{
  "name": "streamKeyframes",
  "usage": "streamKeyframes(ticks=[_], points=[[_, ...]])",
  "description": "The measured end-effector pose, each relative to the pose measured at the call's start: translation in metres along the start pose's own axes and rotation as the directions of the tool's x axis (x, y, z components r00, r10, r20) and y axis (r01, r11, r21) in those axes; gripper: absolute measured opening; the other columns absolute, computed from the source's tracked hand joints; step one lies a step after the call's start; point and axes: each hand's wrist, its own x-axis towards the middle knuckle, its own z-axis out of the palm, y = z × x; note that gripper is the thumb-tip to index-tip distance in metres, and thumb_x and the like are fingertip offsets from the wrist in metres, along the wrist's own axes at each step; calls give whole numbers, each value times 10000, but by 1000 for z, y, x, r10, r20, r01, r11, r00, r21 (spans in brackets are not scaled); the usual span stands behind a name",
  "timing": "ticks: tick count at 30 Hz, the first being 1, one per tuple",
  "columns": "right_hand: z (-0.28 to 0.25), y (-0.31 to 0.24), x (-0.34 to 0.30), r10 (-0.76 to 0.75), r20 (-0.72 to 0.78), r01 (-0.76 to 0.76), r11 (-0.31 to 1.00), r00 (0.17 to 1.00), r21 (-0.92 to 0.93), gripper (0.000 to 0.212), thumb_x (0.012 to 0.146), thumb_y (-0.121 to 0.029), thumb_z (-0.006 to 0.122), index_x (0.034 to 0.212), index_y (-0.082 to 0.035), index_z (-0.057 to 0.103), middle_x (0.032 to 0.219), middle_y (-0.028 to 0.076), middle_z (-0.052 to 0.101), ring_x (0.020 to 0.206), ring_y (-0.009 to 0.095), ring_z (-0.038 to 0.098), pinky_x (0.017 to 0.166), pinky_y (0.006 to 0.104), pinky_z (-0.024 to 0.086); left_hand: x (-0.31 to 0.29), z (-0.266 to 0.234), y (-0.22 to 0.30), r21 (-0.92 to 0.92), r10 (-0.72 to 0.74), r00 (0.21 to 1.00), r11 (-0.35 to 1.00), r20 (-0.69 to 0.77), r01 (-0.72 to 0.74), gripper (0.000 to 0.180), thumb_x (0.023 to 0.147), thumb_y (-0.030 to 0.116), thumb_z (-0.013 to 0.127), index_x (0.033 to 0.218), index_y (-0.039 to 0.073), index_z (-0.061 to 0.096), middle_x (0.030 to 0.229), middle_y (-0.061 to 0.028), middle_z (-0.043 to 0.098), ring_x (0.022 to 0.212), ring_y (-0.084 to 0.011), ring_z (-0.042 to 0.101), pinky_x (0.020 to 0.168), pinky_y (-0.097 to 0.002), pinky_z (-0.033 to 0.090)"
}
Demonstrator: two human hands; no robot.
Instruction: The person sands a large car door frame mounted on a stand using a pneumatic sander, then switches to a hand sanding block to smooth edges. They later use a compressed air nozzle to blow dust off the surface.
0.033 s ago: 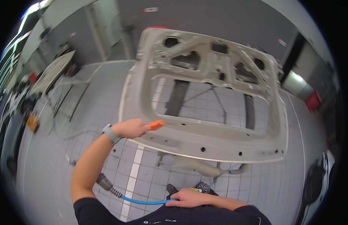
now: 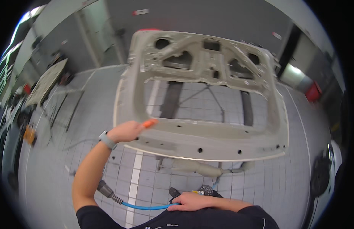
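A grey-beige car tailgate shell point(image 2: 173, 139) with a large window opening lies across a stand in front of me. My left hand point(image 2: 125, 131), wearing a grey wristband, is closed round a small orange hand tool point(image 2: 150, 123). The tool's tip is over the lower left corner of the frame, near the window opening; contact cannot be made out, and its exact kind is blurred. At my waist, my right hand point(image 2: 188, 201) wraps over a blue hose point(image 2: 146, 207). That hose runs left to a dark grey connector point(image 2: 105, 188) with a coiled sleeve, below my left forearm.
Beneath the tailgate, dark stand bars point(image 2: 173, 101) and a beige rounded part point(image 2: 198, 167) show. Another panel point(image 2: 49, 82) rests on a stand at far left, near a yellow object point(image 2: 29, 134). A red object point(image 2: 313, 91) stands at right, with a car point(image 2: 324, 175) at the right edge.
The whole view has shifted slightly, so the tailgate and my left hand with the orange tool appear further left and a little higher. My right hand stays on the hose.
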Motion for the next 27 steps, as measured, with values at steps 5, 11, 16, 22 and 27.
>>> streamKeyframes(ticks=[5, 11, 16, 22, 27], points=[[10, 35, -63, 29, -116, -35, 998, 993, -48, 691, 987, -631, 484, 930, 19, 714, 801, 231, 674, 822, 426, 653, 748, 486, 505, 24, 43, 112, 433, 180, 976, 894, -119, -112, 450, 1036, 361, 434, 957, -3, 687, 761, -190, 691, 693, -404, 677, 625, -495, 529], [29, 82, -187, 23, -343, -8, 999, 939, 47, 689, 974, -641, 506, 861, 13, 692, 749, 221, 651, 768, 406, 648, 707, 485, 496, 104, 105, 290, 425, 343, 918, 874, -197, -236, 462, 1041, 380, 438, 949, -5, 675, 754, -175, 689, 664, -378, 666, 601, -489, 516], [54, 149, -333, 142, -513, -43, 979, 847, 200, 656, 973, -632, 522, 814, -14, 674, 688, 187, 618, 679, 374, 613, 642, 447, 468, 146, 174, 452, -106, 402, 748, 905, 528, -412, 412, 1037, 318, 414, 998, 33, 709, 851, -207, 721, 763, -385, 704, 647, -518, 540], [70, 204, -482, 298, -620, 16, 894, 726, 448, 589, 998, -572, 537, 802, -30, 657, 635, 118, 582, 590, 232, 533, 600, 372, 432, 215, 225, 596, 505, 577, 816, 694, 35, -512, 365, 1023, 248, 429, 936, -2, 680, 833, -226, 701, 765, -400, 694, 643, -505, 538], [33, 253, -562, 174, -635, 149, 894, 753, 422, 420, 978, -426, 659, 898, -14, 671, 643, 39, 538, 622, 119, 455, 596, 300, 405, 272, 235, 642, 509, 340, 930, 830, -140, -227, 410, 1025, 286, 418, 947, 10, 712, 917, -225, 724, 833, -387, 713, 728, -493, 559]])
